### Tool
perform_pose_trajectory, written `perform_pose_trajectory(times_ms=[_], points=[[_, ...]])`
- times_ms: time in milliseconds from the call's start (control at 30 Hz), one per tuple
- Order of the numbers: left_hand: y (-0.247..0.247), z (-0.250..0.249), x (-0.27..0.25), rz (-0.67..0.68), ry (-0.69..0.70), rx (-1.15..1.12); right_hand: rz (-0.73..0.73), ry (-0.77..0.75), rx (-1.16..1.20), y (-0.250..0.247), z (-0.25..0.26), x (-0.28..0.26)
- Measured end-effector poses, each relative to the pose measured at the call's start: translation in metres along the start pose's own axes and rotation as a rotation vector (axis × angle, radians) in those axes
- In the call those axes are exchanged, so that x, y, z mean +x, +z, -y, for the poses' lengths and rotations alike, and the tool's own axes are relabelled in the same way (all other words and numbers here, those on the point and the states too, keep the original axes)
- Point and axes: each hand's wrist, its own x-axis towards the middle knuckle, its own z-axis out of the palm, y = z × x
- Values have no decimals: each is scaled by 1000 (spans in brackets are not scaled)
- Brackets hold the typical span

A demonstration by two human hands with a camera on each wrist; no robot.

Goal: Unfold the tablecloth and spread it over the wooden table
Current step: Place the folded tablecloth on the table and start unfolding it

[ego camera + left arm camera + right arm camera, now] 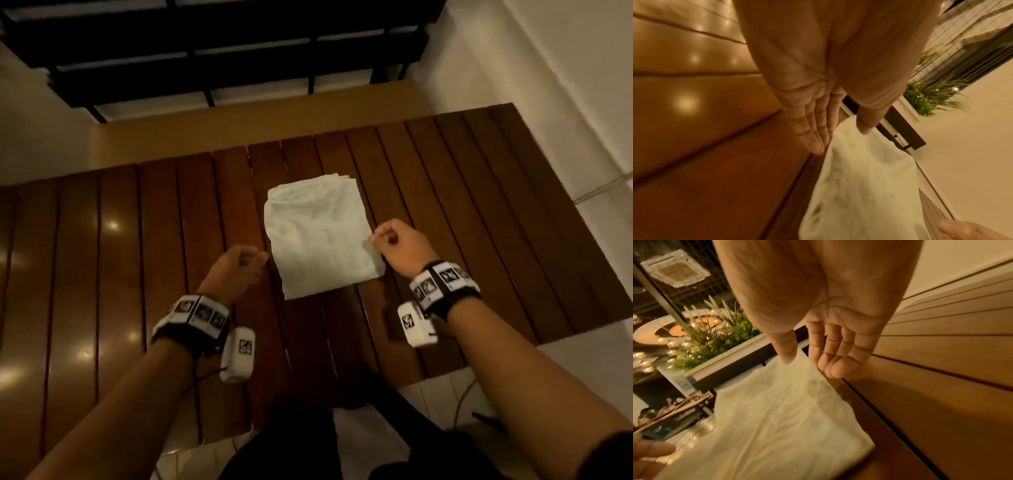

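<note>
A white tablecloth [322, 236] lies folded into a thick rectangle in the middle of the slatted wooden table [137, 240]. My left hand [246, 262] hovers just off the cloth's near left edge. The left wrist view shows that hand [838, 138] with fingers [813, 139] straight and thumb apart, holding nothing, the tablecloth [869, 186] beyond it. My right hand [383, 238] is at the cloth's right edge. In the right wrist view this hand [809, 365] has loosely bent fingers [838, 366] and a separate thumb over the tablecloth [781, 418], with no fabric between them.
A dark metal frame [222, 51] runs behind the table's far edge. A white wall [548, 68] stands at the right and pale floor tiles [582, 359] lie past the table's right end. A planter with green plants [715, 345] sits beyond the table.
</note>
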Motion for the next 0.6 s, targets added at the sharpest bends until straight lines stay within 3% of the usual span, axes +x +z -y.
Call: perform_pose_trajectory(times_ms=[200,367,467,600], points=[[43,-38,54,-171,-190,38,138,12,-6,19,17,87],[46,-46,88,-347,-198,58,114,-57,68,29,9,136],[35,-61,104,-358,-180,3,109,-83,62,23,24,159],[15,-80,93,-270,-105,-172,146,-103,73,2,41,159]])
